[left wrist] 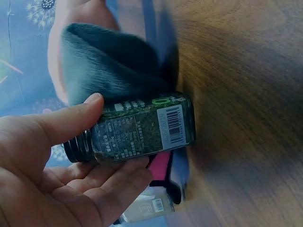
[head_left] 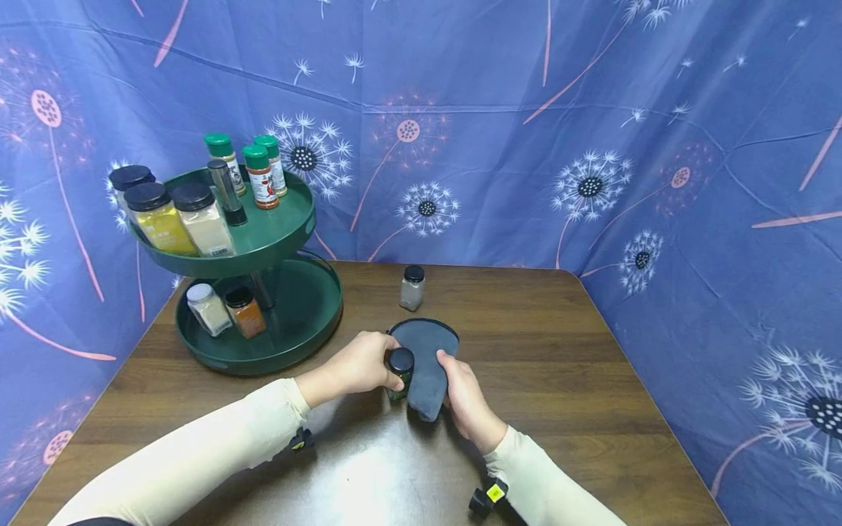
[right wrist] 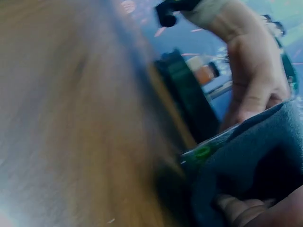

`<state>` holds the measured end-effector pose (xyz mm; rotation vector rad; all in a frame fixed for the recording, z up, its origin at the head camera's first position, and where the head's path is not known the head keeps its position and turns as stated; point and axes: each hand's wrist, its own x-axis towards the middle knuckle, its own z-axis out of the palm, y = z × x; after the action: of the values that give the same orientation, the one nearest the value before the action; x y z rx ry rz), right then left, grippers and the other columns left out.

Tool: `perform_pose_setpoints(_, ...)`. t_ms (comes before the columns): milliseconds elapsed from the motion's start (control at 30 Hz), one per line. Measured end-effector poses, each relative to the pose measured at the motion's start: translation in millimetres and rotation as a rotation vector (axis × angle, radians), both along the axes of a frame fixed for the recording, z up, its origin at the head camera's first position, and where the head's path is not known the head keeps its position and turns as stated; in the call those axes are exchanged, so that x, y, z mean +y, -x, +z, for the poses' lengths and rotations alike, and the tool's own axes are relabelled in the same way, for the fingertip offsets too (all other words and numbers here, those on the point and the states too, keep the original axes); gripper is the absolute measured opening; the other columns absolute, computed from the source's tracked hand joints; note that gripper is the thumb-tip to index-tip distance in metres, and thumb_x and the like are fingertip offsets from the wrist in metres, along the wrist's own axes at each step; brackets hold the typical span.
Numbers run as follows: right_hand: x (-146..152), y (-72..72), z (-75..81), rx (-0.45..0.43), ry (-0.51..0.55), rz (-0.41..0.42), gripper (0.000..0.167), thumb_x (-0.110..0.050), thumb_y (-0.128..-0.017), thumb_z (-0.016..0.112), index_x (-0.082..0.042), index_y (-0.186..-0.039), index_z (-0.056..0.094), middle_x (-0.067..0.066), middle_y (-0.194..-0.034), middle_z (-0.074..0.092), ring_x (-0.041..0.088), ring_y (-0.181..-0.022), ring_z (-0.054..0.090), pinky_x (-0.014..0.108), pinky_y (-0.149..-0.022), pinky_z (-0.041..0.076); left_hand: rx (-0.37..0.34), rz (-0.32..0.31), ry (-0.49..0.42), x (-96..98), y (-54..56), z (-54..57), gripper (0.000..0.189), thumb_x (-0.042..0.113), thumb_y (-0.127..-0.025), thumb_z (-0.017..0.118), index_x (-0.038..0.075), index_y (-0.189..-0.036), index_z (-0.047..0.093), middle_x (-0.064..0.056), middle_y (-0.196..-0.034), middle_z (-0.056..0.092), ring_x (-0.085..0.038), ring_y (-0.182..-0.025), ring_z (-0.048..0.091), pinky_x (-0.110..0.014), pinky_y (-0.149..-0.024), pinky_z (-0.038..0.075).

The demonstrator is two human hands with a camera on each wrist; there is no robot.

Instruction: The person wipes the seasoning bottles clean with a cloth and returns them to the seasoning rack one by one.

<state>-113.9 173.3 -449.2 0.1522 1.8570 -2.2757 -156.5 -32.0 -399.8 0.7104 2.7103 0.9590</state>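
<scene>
My left hand [head_left: 362, 363] grips a small glass spice jar [left wrist: 137, 130] of dried green herbs by its black-lidded end. Its label and barcode face the left wrist camera, thumb on one side and fingers on the other. A soft grey-blue cloth [head_left: 426, 365] with a dark edge lies against the jar's right side. My right hand [head_left: 468, 398] holds this cloth, thumb on top, with its other fingers partly hidden behind the fabric. In the right wrist view, the folded cloth [right wrist: 255, 156] covers much of the jar. A pink and black patch [left wrist: 161, 169] shows below the jar.
A two-tier green turntable rack [head_left: 289, 321] stands at left. Its upper tier carries black-lidded jars [head_left: 161, 218], green-capped shakers [head_left: 262, 177] and a dark cylinder [head_left: 226, 191]; its lower tier holds two jars [head_left: 245, 313]. Another black-lidded jar [head_left: 412, 290] stands behind the cloth on the wooden table [head_left: 526, 343].
</scene>
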Motion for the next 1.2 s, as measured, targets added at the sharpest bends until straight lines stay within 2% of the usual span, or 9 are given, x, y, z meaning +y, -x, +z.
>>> perform_pose_setpoints(133, -1, -1.0, 5.3, -0.006, -0.027, 0.027, 0.036, -0.035, -0.109, 0.042, -0.009, -0.095, 0.063, -0.004, -0.078, 0.07, 0.008, -0.068, 0.066, 0.027, -0.066, 0.055, -0.004, 0.003, 0.001, 0.4, -0.1, 0.6, 0.04, 0.02, -0.065, 0.098, 0.009, -0.096, 0.074, 0.003, -0.084, 0.071, -0.012, -0.077, 0.061, -0.034, -0.076, 0.051)
perform_pose_setpoints(233, 0, -1.2, 17.7, -0.006, 0.057, -0.015, 0.033, -0.033, -0.108, 0.045, -0.01, -0.092, 0.062, -0.003, -0.075, 0.069, 0.009, -0.066, 0.066, 0.027, -0.064, 0.055, 0.004, -0.003, 0.007, 1.0, -0.8, 0.6, 0.04, 0.02, -0.065, 0.097, 0.01, -0.095, 0.073, 0.004, -0.085, 0.071, -0.012, -0.078, 0.061, -0.034, -0.077, 0.051)
perform_pose_setpoints(367, 0, -4.8, 36.8, 0.028, 0.167, -0.098, 0.026, -0.029, -0.107, 0.046, -0.013, -0.095, 0.063, -0.003, -0.081, 0.07, 0.01, -0.072, 0.067, 0.027, -0.069, 0.055, 0.012, -0.01, 0.014, 0.9, -1.7, -1.1, 0.042, 0.022, -0.066, 0.097, 0.009, -0.097, 0.073, 0.002, -0.087, 0.071, -0.012, -0.081, 0.062, -0.035, -0.078, 0.052)
perform_pose_setpoints(467, 0, -6.8, 44.0, 0.074, 0.191, -0.122, 0.025, -0.029, -0.106, 0.046, -0.014, -0.099, 0.064, -0.004, -0.085, 0.07, 0.01, -0.076, 0.067, 0.026, -0.071, 0.055, 0.025, -0.007, 0.02, 0.1, -0.5, -1.8, 0.041, 0.023, -0.066, 0.097, 0.009, -0.096, 0.073, 0.002, -0.087, 0.071, -0.012, -0.081, 0.062, -0.035, -0.077, 0.052)
perform_pose_setpoints(633, -3, -5.3, 31.3, 0.076, 0.192, -0.148, 0.028, -0.032, -0.107, 0.043, -0.012, -0.103, 0.062, -0.004, -0.091, 0.071, 0.01, -0.082, 0.068, 0.026, -0.076, 0.055, 0.046, -0.014, 0.02, -1.4, 1.0, -1.5, 0.039, 0.024, -0.066, 0.097, 0.011, -0.092, 0.072, 0.004, -0.083, 0.069, -0.011, -0.079, 0.061, -0.034, -0.077, 0.052)
perform_pose_setpoints(767, -5, -4.6, 16.6, 0.052, 0.139, -0.157, 0.03, -0.032, -0.107, 0.043, -0.009, -0.105, 0.062, -0.003, -0.092, 0.071, 0.011, -0.084, 0.068, 0.027, -0.078, 0.056, 0.04, -0.016, 0.006, -2.1, -0.2, -2.3, 0.041, 0.022, -0.066, 0.097, 0.01, -0.096, 0.073, 0.002, -0.085, 0.071, -0.012, -0.08, 0.062, -0.036, -0.078, 0.052)
perform_pose_setpoints(933, -2, -2.3, 1.6, 0.009, 0.053, -0.028, 0.033, -0.031, -0.109, 0.041, -0.007, -0.103, 0.063, -0.001, -0.088, 0.072, 0.011, -0.08, 0.069, 0.028, -0.074, 0.057, 0.03, -0.001, -0.004, -2.0, -1.6, -3.3, 0.046, 0.022, -0.067, 0.096, 0.007, -0.103, 0.074, -0.001, -0.09, 0.074, -0.012, -0.082, 0.064, -0.036, -0.08, 0.053)
perform_pose_setpoints(1033, 2, -1.8, -1.8, -0.031, 0.029, 0.049, 0.035, -0.031, -0.111, 0.04, -0.005, -0.106, 0.062, -0.001, -0.089, 0.073, 0.011, -0.079, 0.07, 0.03, -0.074, 0.058, 0.024, 0.008, -0.007, -2.8, -2.6, -4.1, 0.048, 0.023, -0.067, 0.096, 0.007, -0.106, 0.074, 0.001, -0.09, 0.073, -0.011, -0.081, 0.063, -0.034, -0.079, 0.053)
perform_pose_setpoints(1200, 4, -2.5, 7.5, -0.031, 0.023, 0.064, 0.036, -0.034, -0.11, 0.041, -0.006, -0.103, 0.062, -0.002, -0.086, 0.072, 0.01, -0.075, 0.07, 0.029, -0.072, 0.058, 0.02, 0.012, -0.035, -4.5, -5.1, -9.2, 0.046, 0.022, -0.069, 0.095, 0.008, -0.107, 0.072, 0.004, -0.085, 0.07, -0.009, -0.073, 0.058, -0.031, -0.071, 0.05)
